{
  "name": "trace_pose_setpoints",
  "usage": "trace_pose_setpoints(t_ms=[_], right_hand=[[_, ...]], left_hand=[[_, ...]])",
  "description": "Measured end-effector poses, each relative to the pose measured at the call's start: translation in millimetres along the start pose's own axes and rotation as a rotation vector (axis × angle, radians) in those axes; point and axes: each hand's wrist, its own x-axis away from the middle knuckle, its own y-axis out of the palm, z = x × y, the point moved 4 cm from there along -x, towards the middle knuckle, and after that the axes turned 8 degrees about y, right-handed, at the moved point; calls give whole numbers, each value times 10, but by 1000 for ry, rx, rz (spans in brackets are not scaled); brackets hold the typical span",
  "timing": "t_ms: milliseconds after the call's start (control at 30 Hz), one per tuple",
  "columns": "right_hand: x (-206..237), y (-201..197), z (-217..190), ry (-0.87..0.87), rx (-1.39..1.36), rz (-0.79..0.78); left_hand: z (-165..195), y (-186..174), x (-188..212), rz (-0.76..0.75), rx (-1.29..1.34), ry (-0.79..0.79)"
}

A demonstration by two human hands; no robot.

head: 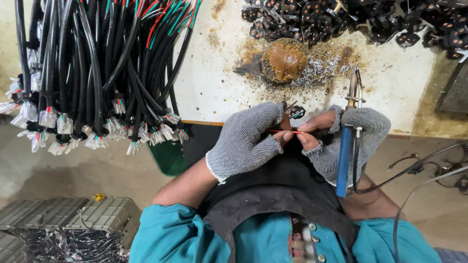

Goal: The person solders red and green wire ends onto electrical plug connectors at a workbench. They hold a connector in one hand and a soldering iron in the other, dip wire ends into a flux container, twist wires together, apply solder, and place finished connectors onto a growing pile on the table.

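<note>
Below the stained white tabletop's (214, 92) near edge, left hand (246, 141) and right hand (348, 141) pinch a thin red wire (284, 131) between fingertips; the right grip also clamps a blue-handled soldering iron (345, 156).

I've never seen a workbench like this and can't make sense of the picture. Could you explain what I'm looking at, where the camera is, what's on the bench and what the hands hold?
The camera sits on the person's head and looks down, so you see their own two hands in grey fingerless gloves above a dark apron and teal shirt.

The left hand and right hand meet in the middle, pinching a thin red wire between the fingertips, beside a small black connector. The right hand also grips a soldering iron with a blue handle, tip pointing away.

On the stained white bench stands a round tin of brown paste, with silvery metal scraps around it. A heap of black connectors lies along the far edge. At the left hangs a thick bundle of black cables with stripped coloured ends.
</note>
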Motion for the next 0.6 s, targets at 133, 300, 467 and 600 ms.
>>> trace_pose_setpoints(t_ms=[133, 300, 467, 600], right_hand=[[13, -26, -36, -49, -276, 65], [-10, -4, -115, 40, -370, -63], [1, -35, -166, -125, -292, 124], [-2, -23, -113, -119, -258, 150]], left_hand=[[-3, 8, 15, -11, 29, 17], [50, 12, 27, 54, 2, 53], [91, 12, 4, 53, -146, 99], [100, 12, 0, 33, -205, 131]])
